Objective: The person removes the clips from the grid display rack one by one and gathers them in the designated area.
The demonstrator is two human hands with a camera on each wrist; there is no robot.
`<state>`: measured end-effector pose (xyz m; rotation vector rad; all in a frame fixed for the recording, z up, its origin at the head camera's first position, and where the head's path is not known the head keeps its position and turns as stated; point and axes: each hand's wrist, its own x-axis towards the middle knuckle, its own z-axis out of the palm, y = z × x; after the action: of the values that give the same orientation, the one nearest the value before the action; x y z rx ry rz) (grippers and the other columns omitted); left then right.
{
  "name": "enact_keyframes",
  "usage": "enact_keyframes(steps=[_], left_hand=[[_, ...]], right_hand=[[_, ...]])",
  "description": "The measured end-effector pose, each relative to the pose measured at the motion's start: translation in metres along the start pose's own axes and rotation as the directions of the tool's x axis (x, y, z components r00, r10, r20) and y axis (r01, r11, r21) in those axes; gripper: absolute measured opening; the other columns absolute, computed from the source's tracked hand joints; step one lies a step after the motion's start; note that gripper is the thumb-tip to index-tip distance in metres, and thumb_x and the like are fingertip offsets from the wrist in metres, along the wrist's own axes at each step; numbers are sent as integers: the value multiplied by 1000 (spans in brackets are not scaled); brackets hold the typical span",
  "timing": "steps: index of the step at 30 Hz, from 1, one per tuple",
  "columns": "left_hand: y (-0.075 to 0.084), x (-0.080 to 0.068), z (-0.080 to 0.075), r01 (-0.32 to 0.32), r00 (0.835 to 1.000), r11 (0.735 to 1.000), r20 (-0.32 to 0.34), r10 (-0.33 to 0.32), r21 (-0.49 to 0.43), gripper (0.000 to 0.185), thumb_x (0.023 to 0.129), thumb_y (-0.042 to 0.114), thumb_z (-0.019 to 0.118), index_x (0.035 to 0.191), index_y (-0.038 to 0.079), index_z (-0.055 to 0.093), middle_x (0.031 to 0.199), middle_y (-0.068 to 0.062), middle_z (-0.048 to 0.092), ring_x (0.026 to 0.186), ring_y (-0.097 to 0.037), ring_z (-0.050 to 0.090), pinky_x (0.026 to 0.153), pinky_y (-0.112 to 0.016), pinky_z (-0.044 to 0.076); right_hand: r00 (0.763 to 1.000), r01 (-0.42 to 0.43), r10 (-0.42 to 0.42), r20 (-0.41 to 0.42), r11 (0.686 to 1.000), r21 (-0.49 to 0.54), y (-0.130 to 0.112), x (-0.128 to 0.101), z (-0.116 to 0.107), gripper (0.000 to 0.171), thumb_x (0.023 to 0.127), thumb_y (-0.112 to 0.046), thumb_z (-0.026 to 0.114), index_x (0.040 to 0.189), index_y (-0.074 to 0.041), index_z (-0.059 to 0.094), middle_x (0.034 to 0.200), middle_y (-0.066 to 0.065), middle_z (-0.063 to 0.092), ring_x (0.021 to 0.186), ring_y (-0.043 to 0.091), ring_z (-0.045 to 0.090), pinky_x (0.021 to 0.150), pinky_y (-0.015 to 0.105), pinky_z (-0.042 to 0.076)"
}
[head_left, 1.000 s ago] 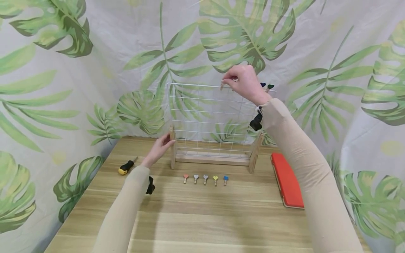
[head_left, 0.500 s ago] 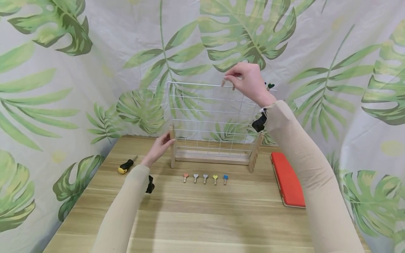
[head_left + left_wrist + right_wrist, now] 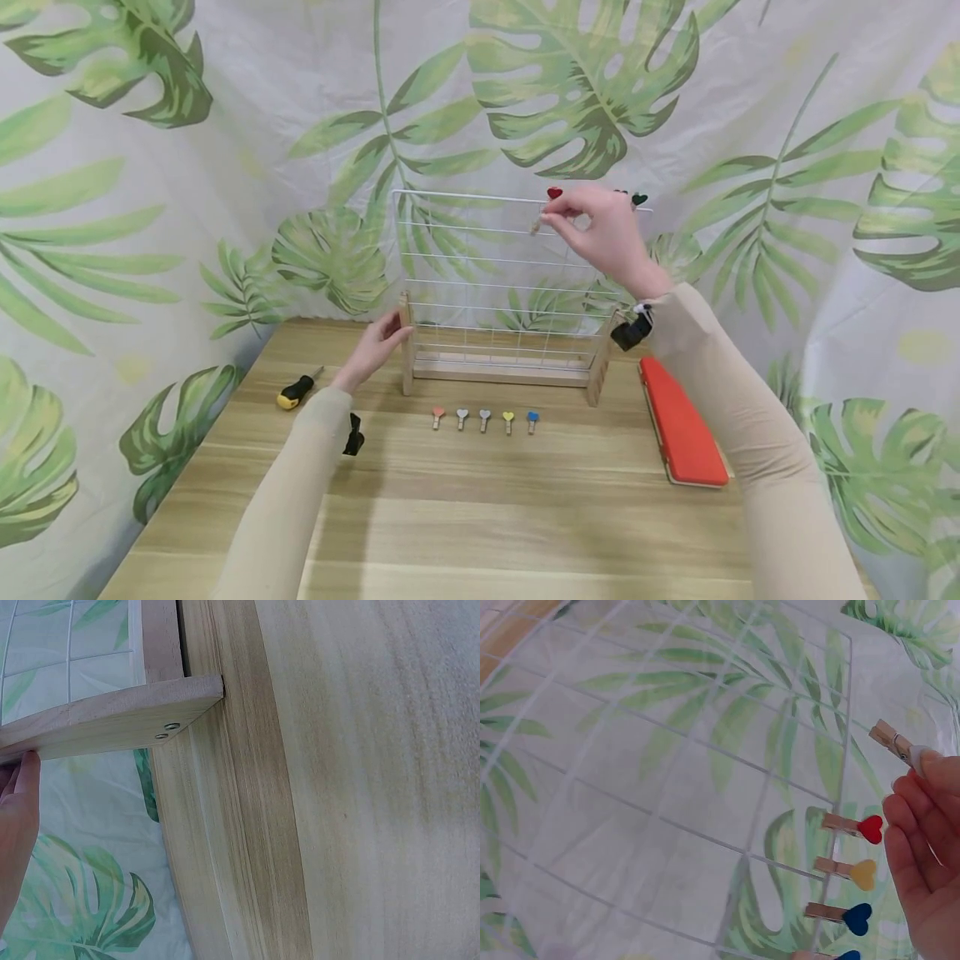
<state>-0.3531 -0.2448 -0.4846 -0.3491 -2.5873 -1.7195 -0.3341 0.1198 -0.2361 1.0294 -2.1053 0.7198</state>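
My right hand (image 3: 606,233) pinches a small wooden clothespin (image 3: 889,741) with a pale heart, partly covered by the fingertips. The clothespin is apart from the white wire grid (image 3: 465,197), near its top edge. Clipped along that edge are several clothespins, among them a red-heart one (image 3: 853,825), a yellow-heart one (image 3: 845,871) and a blue-heart one (image 3: 838,915). My left hand (image 3: 371,352) grips the left upright of the wooden stand (image 3: 407,367), its thumb in front. In the left wrist view, only part of that hand shows beside the upright (image 3: 112,720).
A row of heart clothespins lies before the stand, from orange (image 3: 438,417) through two pale ones and yellow (image 3: 508,422) to blue (image 3: 532,422). A black and yellow screwdriver (image 3: 297,392) lies left, a red flat case (image 3: 684,429) right. Leaf-print cloth (image 3: 315,108) hangs behind.
My right hand has drawn the clothespin down and off the grid's top wire, a little to the right. The red-heart clothespin has come into view behind it. My left hand stays put.
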Motion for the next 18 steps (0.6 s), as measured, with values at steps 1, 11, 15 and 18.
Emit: enact_keyframes(steps=[1,11,15,18], left_hand=[[0,0,0,3,1000,1000,-1,-3,-3,67,105,27,51,155,-5,21,157,-31,29,147,-43,31,121,-52,31],[-1,0,0,11,1000,1000,12,-11,3,71,105,31,50,156,-4,17,159,-31,24,149,-43,27,122,-52,29],[-1,0,0,7,1000,1000,20,-7,-5,71,105,31,50,157,-4,16,160,-30,24,150,-42,26,122,-52,28],[0,-1,0,3,1000,1000,19,-3,-10,70,105,31,50,157,-4,17,160,-29,24,149,-42,26,122,-53,29]], right_hand=[[1000,3,-3,8,1000,-2,0,-6,2,10,90,-12,74,93,-4,78,89,11,77,80,22,70,75,34,56],[964,-128,107,244,989,71,21,-95,51,8,90,-7,71,94,-1,76,88,12,76,78,22,71,76,35,62],[925,-217,183,332,974,67,31,-136,71,9,90,-6,72,94,-1,76,88,11,76,76,20,71,72,31,61],[893,-274,233,384,960,56,38,-166,83,9,89,-7,73,93,-1,77,85,10,76,74,17,70,67,27,59]])
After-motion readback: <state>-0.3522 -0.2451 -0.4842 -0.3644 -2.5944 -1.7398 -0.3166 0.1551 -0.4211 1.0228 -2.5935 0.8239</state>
